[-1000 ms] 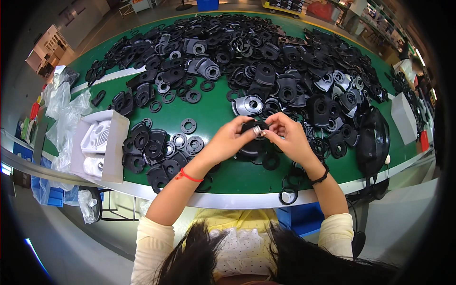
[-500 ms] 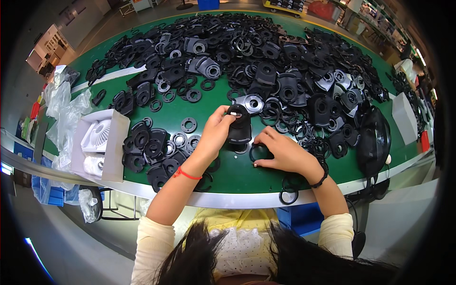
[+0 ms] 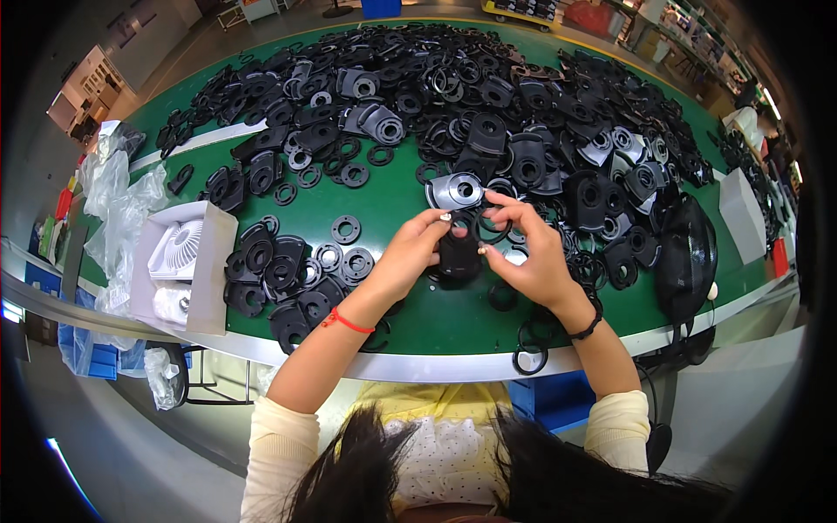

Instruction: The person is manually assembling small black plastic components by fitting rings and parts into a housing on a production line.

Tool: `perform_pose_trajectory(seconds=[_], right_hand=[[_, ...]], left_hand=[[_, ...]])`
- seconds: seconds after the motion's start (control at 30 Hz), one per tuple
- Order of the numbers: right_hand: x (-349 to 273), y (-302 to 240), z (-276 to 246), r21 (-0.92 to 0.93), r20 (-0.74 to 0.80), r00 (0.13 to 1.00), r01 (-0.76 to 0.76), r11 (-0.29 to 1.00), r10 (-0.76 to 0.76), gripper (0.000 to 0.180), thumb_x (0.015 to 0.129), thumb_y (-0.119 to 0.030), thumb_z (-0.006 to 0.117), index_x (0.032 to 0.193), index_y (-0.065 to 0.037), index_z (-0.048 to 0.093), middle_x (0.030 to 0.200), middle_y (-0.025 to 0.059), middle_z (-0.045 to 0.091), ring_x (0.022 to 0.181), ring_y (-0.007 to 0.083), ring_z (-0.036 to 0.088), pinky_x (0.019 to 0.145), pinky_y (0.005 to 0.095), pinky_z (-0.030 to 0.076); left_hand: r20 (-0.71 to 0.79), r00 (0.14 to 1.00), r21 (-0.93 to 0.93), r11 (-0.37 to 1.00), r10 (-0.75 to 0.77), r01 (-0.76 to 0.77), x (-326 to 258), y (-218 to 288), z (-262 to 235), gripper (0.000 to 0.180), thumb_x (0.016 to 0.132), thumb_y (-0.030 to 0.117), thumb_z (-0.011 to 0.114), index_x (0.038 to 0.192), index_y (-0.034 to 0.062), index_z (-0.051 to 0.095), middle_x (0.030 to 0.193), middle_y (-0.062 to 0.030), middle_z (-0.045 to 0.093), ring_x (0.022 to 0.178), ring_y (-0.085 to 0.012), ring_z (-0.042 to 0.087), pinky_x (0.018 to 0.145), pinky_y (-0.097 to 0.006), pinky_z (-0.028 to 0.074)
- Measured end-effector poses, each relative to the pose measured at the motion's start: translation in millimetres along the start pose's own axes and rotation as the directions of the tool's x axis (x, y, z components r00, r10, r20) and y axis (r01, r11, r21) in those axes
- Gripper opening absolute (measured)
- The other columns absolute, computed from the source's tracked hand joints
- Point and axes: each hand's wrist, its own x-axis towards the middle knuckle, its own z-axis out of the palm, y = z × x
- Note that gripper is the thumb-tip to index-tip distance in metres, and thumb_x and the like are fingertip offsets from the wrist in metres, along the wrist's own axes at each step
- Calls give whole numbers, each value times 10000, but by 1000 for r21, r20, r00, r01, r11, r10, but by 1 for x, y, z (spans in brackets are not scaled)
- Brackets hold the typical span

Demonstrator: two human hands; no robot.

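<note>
Green matting covers the long bench, strewn with black moulded parts. Just above its near edge, the left hand (image 3: 408, 257) grips a black paddle-shaped plastic housing (image 3: 457, 254), while the right hand (image 3: 534, 257) pinches a thin black ring (image 3: 490, 228) at its round opening; seating looks unfinished. Heaps (image 3: 523, 113) of matte housings and flat washers remain loose. A white fan sits in an open carton (image 3: 179, 266).

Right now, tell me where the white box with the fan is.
The white box sits at the table's left, near its front edge, beside clear plastic bags and left of a pile of black rings.
</note>
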Motion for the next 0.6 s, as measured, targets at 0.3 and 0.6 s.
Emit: perform_pose_trajectory(seconds=[0.3, 0.6], right_hand=[[-3, -3, 12, 29, 57, 991, 116, 993, -117, 322, 709, -36, 730, 945, -43, 511, 1310, 189, 529, 1232, 330, 498, 1023, 387, 383], [-5, 5, 16, -113, 21, 992, 128, 985, -126, 520, 730, -145, 746, 1184, -33, 517, 1251, 142, 564, 1190, 320, 499, 1000, 407, 377]], left_hand=[[119, 993, 26, 1000, 7, -10, -6, 2, 9, 353, 970, 158, 445, 1297, 30, 474, 1032, -25, 608, 846, -60, 558, 724, -212, 465], [123, 973, 284, 932, 197, -224, -1, -7, 6, 344, 983, 124, 436, 1316, 48, 473, 1037, 5, 627, 783, -22, 525, 677, -173, 423]])
